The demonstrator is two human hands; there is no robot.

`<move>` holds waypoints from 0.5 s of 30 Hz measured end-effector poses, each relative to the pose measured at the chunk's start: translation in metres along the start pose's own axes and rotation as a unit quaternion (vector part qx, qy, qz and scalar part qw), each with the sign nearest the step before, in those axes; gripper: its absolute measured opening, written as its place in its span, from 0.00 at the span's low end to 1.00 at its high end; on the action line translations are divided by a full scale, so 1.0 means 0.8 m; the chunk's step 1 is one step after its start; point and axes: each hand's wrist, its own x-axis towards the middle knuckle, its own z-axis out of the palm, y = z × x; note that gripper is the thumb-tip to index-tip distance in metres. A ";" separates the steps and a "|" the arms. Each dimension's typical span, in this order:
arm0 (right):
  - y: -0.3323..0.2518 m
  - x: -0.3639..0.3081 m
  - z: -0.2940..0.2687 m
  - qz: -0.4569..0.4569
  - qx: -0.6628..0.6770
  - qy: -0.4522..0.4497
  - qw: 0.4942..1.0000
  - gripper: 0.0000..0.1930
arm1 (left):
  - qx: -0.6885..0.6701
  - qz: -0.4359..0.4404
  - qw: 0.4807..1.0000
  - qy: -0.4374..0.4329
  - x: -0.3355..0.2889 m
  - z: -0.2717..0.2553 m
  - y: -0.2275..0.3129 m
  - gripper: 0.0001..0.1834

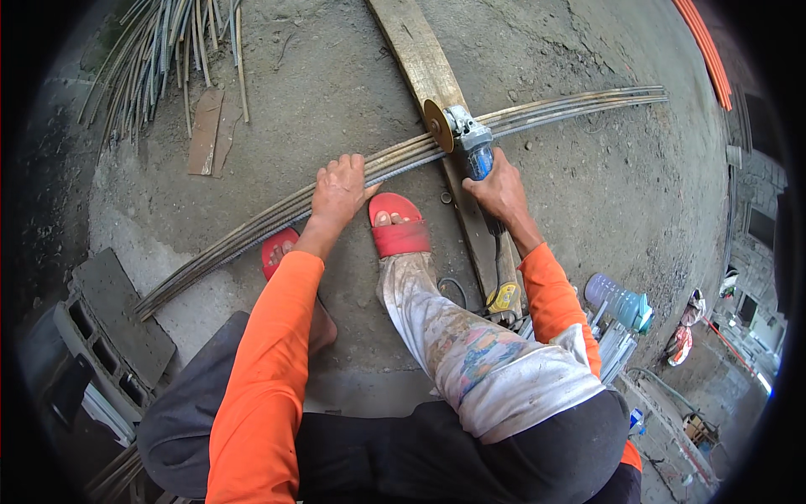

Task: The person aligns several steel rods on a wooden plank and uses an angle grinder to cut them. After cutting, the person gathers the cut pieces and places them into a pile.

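Observation:
A bundle of several steel rebars (252,225) runs from the lower left to the upper right, crossing over a wooden plank (417,52). My left hand (338,191) is closed over the bundle, left of the plank. In my right hand (501,195) is an angle grinder (477,149), gripped by its blue and black body. Its brown cutting disc (438,126) stands upright at the rebars where they cross the plank. Whether the disc touches or spins cannot be told. A cord trails from the grinder down along the plank.
More rebars (172,50) lie at the upper left by a cardboard piece (206,134). Hollow concrete blocks (105,328) sit at the left. My feet in red slippers (398,223) are close to the bundle. A water jug (620,302) and metal lengths lie at the right.

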 end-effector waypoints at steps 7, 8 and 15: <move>0.003 0.001 0.001 -0.015 0.006 0.004 1.000 0.28 | -0.001 0.001 1.000 0.004 -0.001 0.001 -0.002 0.28; 0.004 0.002 0.001 -0.019 0.007 0.005 1.000 0.29 | -0.003 0.001 1.000 0.003 0.000 0.000 -0.001 0.28; 0.001 0.002 0.001 -0.002 -0.005 0.002 1.000 0.30 | -0.005 -0.007 1.000 -0.009 0.000 -0.006 0.001 0.28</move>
